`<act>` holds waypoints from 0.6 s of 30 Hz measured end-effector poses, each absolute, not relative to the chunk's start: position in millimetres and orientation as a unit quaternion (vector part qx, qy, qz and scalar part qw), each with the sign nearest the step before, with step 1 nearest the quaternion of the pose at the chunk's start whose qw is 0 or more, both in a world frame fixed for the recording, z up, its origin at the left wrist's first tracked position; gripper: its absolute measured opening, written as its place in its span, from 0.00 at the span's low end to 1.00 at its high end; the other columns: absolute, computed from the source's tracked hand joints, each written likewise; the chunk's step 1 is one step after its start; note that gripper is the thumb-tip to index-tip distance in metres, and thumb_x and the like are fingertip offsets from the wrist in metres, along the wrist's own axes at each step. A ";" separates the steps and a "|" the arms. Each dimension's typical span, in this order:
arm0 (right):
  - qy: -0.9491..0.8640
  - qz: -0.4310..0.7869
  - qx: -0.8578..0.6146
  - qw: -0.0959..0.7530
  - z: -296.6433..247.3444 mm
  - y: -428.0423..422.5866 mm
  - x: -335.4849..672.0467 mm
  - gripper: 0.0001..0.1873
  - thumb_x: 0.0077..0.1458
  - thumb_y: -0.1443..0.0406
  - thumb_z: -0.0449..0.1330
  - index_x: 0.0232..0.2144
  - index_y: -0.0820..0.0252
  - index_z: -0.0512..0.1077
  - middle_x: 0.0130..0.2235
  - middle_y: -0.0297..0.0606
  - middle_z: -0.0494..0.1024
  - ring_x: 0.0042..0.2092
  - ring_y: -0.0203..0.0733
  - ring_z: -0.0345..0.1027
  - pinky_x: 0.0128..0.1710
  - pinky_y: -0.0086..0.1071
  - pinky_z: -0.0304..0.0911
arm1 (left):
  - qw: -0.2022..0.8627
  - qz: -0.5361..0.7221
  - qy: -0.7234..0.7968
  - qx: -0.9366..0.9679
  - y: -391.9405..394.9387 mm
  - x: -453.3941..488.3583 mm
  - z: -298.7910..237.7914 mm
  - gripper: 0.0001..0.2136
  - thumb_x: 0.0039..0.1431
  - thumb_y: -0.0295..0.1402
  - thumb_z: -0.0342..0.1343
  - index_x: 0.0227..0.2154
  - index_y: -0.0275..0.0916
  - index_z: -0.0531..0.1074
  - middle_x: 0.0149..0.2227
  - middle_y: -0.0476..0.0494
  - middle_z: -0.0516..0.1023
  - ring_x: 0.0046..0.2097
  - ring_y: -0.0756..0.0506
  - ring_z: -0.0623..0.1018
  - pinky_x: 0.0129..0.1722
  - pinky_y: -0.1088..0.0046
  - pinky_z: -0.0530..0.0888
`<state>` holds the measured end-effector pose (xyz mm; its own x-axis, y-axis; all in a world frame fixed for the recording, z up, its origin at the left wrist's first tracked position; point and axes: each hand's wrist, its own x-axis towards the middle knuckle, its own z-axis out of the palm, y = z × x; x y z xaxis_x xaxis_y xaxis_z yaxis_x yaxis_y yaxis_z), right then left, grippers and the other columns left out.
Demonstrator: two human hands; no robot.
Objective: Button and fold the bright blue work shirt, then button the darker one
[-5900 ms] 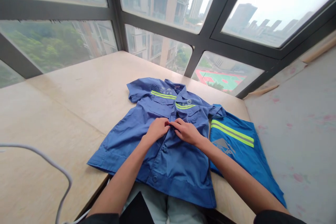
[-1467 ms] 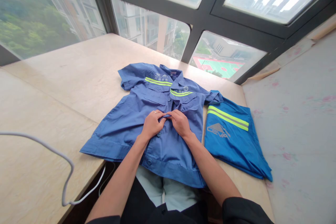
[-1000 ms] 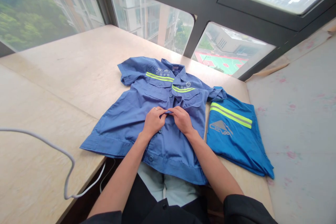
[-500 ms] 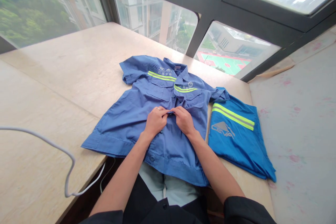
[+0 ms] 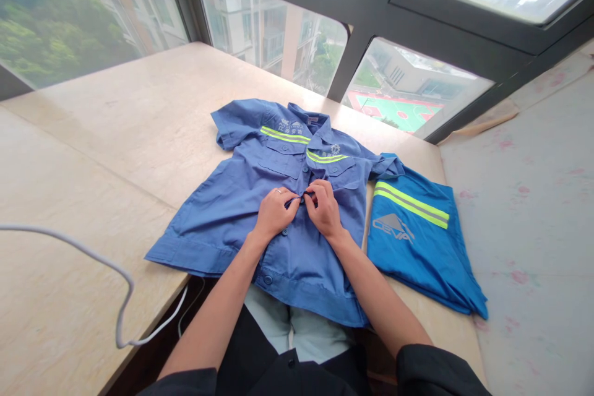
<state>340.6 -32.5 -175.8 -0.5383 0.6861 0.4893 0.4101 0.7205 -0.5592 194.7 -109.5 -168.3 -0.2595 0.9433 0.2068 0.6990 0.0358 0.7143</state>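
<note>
A blue short-sleeved work shirt (image 5: 232,210) with yellow-green reflective stripes lies front up on the pale table (image 5: 116,130), its hem hanging over the near edge. My left hand (image 5: 273,213) and my right hand (image 5: 325,209) meet at the shirt's button placket, just below the chest pockets. Both pinch the placket fabric between thumb and fingers. A ring shows on my left hand. The button under the fingertips is hidden.
A brighter blue folded garment (image 5: 417,241) with reflective stripes and a grey logo lies to the right of the shirt. A white cable (image 5: 116,284) loops over the table's near left edge. Dark-framed windows (image 5: 362,31) close the far side. A pale speckled surface (image 5: 533,210) lies to the right.
Over the frames my hands have worked up the placket from the middle of the shirt to just below the pockets. The view shifted down slightly. The shirt and folded garment stayed put.
</note>
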 end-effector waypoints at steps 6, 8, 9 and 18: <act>-0.872 0.178 -0.305 0.338 -172.4 -36.6 340.1 0.09 0.64 0.64 0.51 0.36 0.60 0.70 0.38 0.42 0.71 0.39 0.37 0.67 0.36 0.29 0.64 | 0.167 0.396 0.718 0.548 -107.5 194.2 -168.9 0.13 0.65 0.36 0.49 0.29 0.40 0.76 0.33 0.45 0.78 0.39 0.47 0.75 0.43 0.70 0.70; -0.881 0.189 -0.299 0.315 -172.7 -36.2 339.2 0.10 0.64 0.64 0.51 0.40 0.61 0.71 0.37 0.41 0.73 0.36 0.36 0.67 0.36 0.29 0.64 | 0.161 0.400 0.723 0.540 -107.1 193.9 -170.0 0.12 0.65 0.36 0.50 0.29 0.39 0.75 0.33 0.46 0.77 0.39 0.47 0.75 0.43 0.71 0.70; -0.883 0.192 -0.301 0.306 -172.9 -35.9 338.9 0.11 0.64 0.63 0.52 0.41 0.61 0.72 0.37 0.41 0.74 0.35 0.36 0.67 0.36 0.29 0.64 | 0.159 0.400 0.725 0.537 -107.0 193.9 -170.5 0.11 0.64 0.36 0.51 0.30 0.39 0.75 0.33 0.46 0.77 0.39 0.47 0.75 0.43 0.71 0.70; -0.901 0.168 -0.283 0.282 -172.7 -35.8 337.9 0.10 0.62 0.62 0.56 0.41 0.61 0.74 0.36 0.39 0.76 0.33 0.35 0.67 0.34 0.29 0.62 | 0.153 0.405 0.729 0.529 -106.4 194.5 -173.5 0.07 0.63 0.33 0.53 0.33 0.39 0.75 0.36 0.45 0.77 0.41 0.47 0.75 0.44 0.71 0.71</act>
